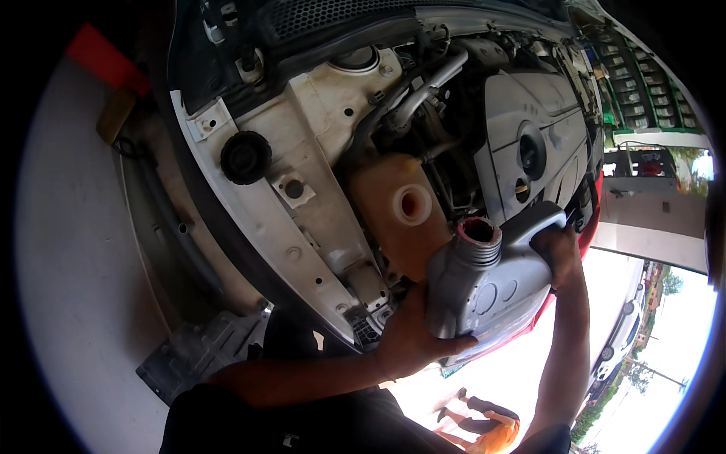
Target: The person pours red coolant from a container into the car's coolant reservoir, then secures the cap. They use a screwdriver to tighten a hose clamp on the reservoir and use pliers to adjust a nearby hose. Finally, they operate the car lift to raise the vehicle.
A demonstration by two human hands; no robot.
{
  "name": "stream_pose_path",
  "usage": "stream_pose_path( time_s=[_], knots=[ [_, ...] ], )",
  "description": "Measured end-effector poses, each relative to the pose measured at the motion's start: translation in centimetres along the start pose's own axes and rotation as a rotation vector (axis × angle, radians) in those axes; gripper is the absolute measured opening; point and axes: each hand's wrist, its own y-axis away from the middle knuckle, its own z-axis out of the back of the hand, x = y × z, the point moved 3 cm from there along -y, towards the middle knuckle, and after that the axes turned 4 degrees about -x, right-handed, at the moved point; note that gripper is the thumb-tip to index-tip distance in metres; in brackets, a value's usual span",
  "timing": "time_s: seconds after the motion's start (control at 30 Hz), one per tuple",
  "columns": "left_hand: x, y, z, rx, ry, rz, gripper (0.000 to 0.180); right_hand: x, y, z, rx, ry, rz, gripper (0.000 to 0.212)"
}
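A grey plastic jug (484,276) with a threaded, uncapped neck is held between my two hands over the front edge of the engine bay. My left hand (416,333) grips its lower left side, thumb across the front. Around its handle my right hand (558,253) is closed; part of the fingers is hidden behind the handle. Reddish residue shows inside the jug's mouth. Just beyond the neck sits a yellowed coolant reservoir (393,227), its round filler opening uncovered and reddish inside. A black round cap (246,157) lies on the white fender edge to the left.
A grey engine cover (533,144) fills the right of the bay, with hoses beside the reservoir. A dark plastic panel (200,356) rests at lower left near a pale wall (76,250). Another person in orange (495,435) is at the bottom. Shelves (643,83) stand at far right.
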Motion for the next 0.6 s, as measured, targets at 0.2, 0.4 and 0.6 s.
stream_pose_path(
  time_s=[0.2,0.4,0.6],
  knots=[
    [0.3,0.2,0.0,-0.007,0.046,0.008,0.103,-0.8,-0.1,0.3,0.124,0.252,0.231,0.005],
    [0.9,0.4,-0.1,-0.020,0.043,0.025,0.104,-0.2,0.3,-0.2,0.077,0.012,-0.023,0.010],
    [1.3,0.4,-0.1,-0.028,0.037,0.023,0.109,-1.2,0.1,-0.7,-0.112,-0.327,-0.317,0.012]
  ],
)
